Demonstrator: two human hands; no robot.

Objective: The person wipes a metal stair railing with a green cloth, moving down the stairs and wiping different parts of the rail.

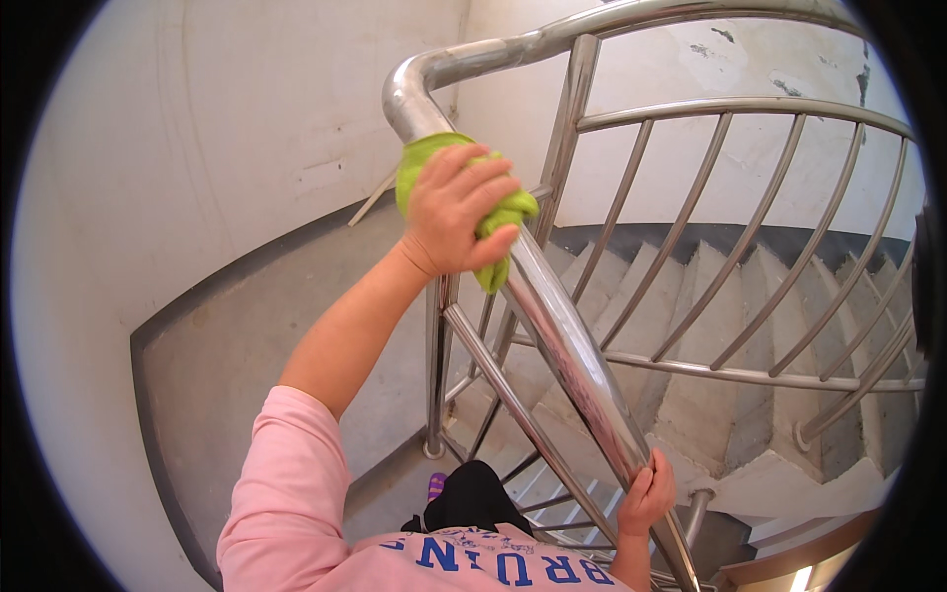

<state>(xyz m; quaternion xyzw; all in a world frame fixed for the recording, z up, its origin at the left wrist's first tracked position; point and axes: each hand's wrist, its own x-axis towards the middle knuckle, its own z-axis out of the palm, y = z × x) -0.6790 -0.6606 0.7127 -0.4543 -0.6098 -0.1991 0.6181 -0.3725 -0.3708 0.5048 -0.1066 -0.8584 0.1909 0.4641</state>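
Observation:
My left hand (pixel 462 207) presses a lime-green cloth (pixel 422 152) around the upper part of a shiny metal handrail (pixel 566 311), just below its bend. The fingers lie over the cloth, and a bunched end of it hangs beneath my thumb. Lower down, my right hand (pixel 649 494) grips the same handrail directly, with its fingers around the tube. Part of the cloth is hidden under my left palm.
Metal balusters (pixel 688 296) fence the concrete stairs (pixel 710 355) on the right. A grey landing (pixel 274 318) lies on the left, bounded by a pale wall (pixel 244 126). A thin strip (pixel 372 198) leans at the wall's foot. My shoe (pixel 436 485) shows below.

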